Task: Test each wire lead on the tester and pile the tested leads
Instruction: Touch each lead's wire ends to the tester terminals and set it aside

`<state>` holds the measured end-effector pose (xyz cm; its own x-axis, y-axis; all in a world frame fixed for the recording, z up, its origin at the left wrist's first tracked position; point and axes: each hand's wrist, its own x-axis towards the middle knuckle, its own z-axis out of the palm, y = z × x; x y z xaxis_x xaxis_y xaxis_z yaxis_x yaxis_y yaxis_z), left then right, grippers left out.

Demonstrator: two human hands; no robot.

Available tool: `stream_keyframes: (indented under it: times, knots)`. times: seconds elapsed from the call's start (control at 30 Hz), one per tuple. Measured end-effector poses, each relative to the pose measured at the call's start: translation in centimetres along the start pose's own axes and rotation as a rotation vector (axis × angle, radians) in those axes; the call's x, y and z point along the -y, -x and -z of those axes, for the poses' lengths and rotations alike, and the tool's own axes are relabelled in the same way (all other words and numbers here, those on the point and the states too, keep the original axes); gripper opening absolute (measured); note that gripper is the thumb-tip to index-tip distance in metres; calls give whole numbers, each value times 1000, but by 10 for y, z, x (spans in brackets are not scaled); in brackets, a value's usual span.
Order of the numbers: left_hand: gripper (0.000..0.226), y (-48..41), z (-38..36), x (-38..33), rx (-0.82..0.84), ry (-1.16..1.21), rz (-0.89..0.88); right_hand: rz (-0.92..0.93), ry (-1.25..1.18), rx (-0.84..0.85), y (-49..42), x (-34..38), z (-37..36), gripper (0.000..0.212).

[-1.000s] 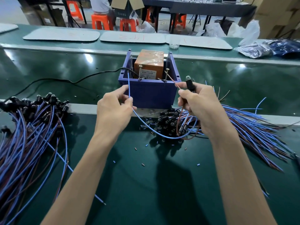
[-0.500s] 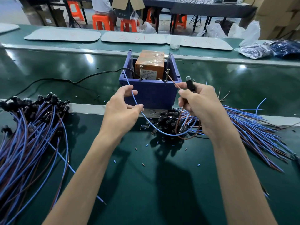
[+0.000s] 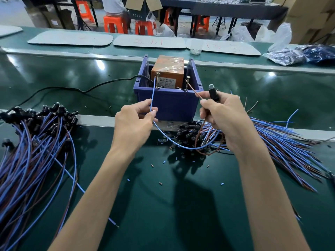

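Left grip [image 3: 135, 122] pinches blue wire [image 3: 153, 95], tip up against left screw [image 3: 157, 77] on tester [image 3: 168, 104]. Right grip [image 3: 223, 116] holds black lamp holder [image 3: 213, 94] and brown wire [image 3: 193, 89], tip at right screw [image 3: 187, 82]. On table [image 3: 163, 205]: left pile [image 3: 36, 142] of leads, right pile [image 3: 281, 138] partly under right grip.

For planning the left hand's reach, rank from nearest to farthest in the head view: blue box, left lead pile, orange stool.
1. Blue box, just ahead of the left hand.
2. Left lead pile, off to its left side.
3. Orange stool, far back, well beyond both.
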<state>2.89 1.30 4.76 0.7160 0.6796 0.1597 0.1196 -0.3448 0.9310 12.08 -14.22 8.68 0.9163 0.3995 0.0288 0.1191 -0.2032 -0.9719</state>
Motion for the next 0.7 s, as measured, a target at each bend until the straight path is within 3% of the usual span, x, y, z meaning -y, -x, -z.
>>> stream_keyframes:
  times: [0.7]
  knots:
    - [31, 3, 0, -6, 2, -7, 38, 10, -116, -2, 9, 11, -4, 24]
